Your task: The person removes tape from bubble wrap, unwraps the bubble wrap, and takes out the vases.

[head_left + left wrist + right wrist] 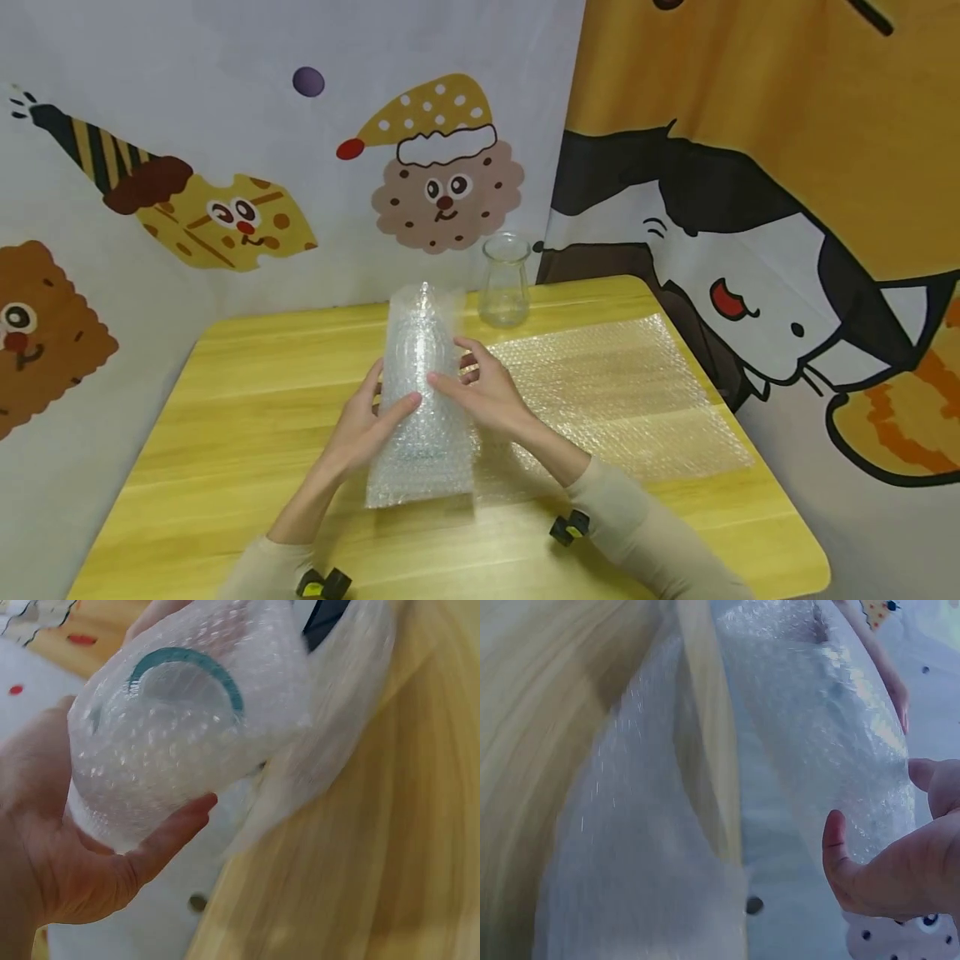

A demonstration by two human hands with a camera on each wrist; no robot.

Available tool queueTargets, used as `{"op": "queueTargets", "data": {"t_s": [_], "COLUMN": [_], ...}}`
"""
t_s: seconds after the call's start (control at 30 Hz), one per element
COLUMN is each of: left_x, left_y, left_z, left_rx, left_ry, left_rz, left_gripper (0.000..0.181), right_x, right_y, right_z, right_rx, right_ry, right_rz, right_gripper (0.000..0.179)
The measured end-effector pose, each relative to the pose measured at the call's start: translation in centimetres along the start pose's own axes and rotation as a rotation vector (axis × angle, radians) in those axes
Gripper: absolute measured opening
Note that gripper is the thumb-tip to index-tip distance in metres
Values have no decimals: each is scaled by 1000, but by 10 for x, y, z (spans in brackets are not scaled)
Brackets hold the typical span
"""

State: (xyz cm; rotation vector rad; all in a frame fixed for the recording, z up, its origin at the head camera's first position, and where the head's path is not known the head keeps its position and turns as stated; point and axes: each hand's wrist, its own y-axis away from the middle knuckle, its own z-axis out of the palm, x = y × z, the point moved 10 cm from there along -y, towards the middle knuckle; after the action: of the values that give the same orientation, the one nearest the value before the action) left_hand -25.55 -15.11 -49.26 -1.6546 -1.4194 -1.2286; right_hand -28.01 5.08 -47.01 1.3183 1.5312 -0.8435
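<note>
A round thing rolled in bubble wrap [422, 417] is held up off the table, tilted, between both hands. In the left wrist view a teal ring shows through the bubble-wrapped bundle [180, 742]; the wrap hides what kind of thing it is. My left hand [360, 429] holds it from the left, thumb across the near side. On its right side my right hand [487, 387] grips higher up, thumb in front and fingers at the edge. The loose length of the bubble wrap [600, 408] trails onto the table at the right.
A clear glass vase [505, 287] with a flared rim stands at the table's back edge. The yellow wood-grain table [247, 400] has a printed cloth wall [255, 83] with cartoon figures behind it.
</note>
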Motion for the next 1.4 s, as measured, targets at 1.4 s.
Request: {"op": "queueTargets", "data": {"t_s": [1.4], "left_x": [-14], "left_y": [-29], "left_z": [97], "left_rx": [-116], "left_ry": [99], "left_rz": [-33], "left_gripper": [92], "right_x": [74], "right_y": [6], "right_z": [-56], "right_rx": [-49], "right_ry": [78], "right_rz": [108], "right_gripper": [90]}}
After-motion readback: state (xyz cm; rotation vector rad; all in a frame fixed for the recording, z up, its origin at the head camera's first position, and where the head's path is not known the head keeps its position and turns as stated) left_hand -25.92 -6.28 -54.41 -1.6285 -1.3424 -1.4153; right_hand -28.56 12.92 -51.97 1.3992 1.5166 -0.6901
